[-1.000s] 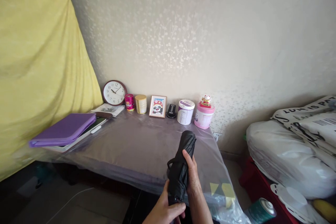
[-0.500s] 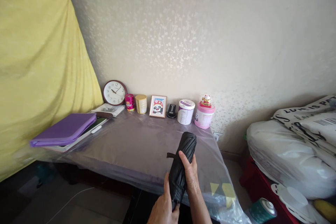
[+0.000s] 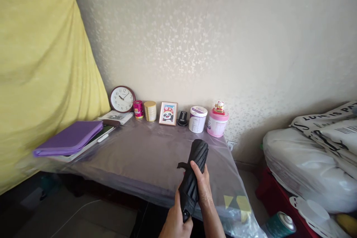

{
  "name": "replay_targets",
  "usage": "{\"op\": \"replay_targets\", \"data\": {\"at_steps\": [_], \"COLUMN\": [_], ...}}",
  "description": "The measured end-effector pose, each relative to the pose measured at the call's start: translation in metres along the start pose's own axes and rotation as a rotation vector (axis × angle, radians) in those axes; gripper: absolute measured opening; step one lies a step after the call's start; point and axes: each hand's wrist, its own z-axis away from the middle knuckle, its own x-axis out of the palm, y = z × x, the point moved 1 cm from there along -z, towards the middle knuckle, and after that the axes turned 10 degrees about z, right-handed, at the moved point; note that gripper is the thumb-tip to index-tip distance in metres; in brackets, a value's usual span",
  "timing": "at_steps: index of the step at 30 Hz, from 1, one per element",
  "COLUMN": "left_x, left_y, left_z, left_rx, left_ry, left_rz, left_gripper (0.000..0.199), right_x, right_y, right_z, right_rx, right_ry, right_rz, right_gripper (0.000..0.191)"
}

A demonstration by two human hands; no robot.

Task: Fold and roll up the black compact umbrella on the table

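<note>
In the head view, holding a folded black umbrella [image 3: 190, 189] with both hands, above the front edge of the plastic-covered table [image 3: 145, 156], nearer the right front corner than the left. Lying aslant in the grip, pointing its broad end toward the back edge and its handle end [image 3: 186, 215] toward the body. Clasping the bundle around its middle with the right hand [image 3: 205, 186], resting the thumb along the pleats; clasping the lower part with the left hand [image 3: 176, 215], close beside the handle end. Not showing the fingers underneath, so not telling how hard the squeeze is. Sticking out on the left side with a short strap [image 3: 182, 165].

Probably weighing little, and likely balancing toward the handle. Probably feeling stiff lengthwise, but soft and yielding in the outer cloth. Perhaps sliding a little under dry fingers, the cloth looking smooth; hardly being fragile as a bundle, though possibly bending a rib under a hard pinch. Seemingly best suiting a wrap-around hold at the middle plus a firm one by the handle, leaving the strap clear.

Facing, along the back edge and well apart from the hands, a round clock [image 3: 122, 99], a picture frame [image 3: 168, 114] and a pink tub [image 3: 217, 124].
</note>
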Motion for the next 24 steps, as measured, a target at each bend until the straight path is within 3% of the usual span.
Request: {"op": "replay_targets", "data": {"at_steps": [2,4,7,10,13,15,17,21,24], "left_x": [-0.002,-0.005,-0.011,-0.012,-0.008,-0.005,-0.005,-0.011,-0.014], "left_y": [-0.002,0.001,0.013,0.024,0.023,0.014,0.005,0.000,0.013], "left_z": [0.000,0.001,0.002,0.004,0.003,-0.001,-0.006,-0.012,-0.011], "left_rx": [0.073,0.105,0.093,-0.063,-0.093,-0.106,-0.083,0.112,0.167], "left_ry": [0.084,0.088,-0.071,-0.296,-0.353,-0.305,-0.187,0.056,0.044], "left_rz": [-0.116,-0.154,-0.023,0.282,0.410,0.310,0.096,-0.316,-0.334], "left_gripper": [0.079,0.079,0.082,0.082,0.078,0.072,0.071,0.083,0.091], "right_x": [0.002,0.003,0.003,0.002,0.001,0.001,0.001,0.005,0.007], "right_y": [0.000,-0.001,-0.003,-0.005,-0.007,-0.008,-0.009,-0.009,-0.007], "right_z": [0.000,0.001,0.002,0.003,0.004,0.003,0.003,0.000,-0.002], "right_rx": [0.006,0.021,0.055,0.099,0.112,0.082,0.051,0.044,0.041], "right_ry": [0.005,0.013,0.007,-0.055,-0.095,-0.094,-0.092,-0.085,-0.049], "right_rz": [-0.017,-0.045,-0.092,-0.148,-0.170,-0.159,-0.136,-0.100,-0.128], "right_gripper": [0.059,0.059,0.058,0.059,0.060,0.060,0.062,0.062,0.057]}}
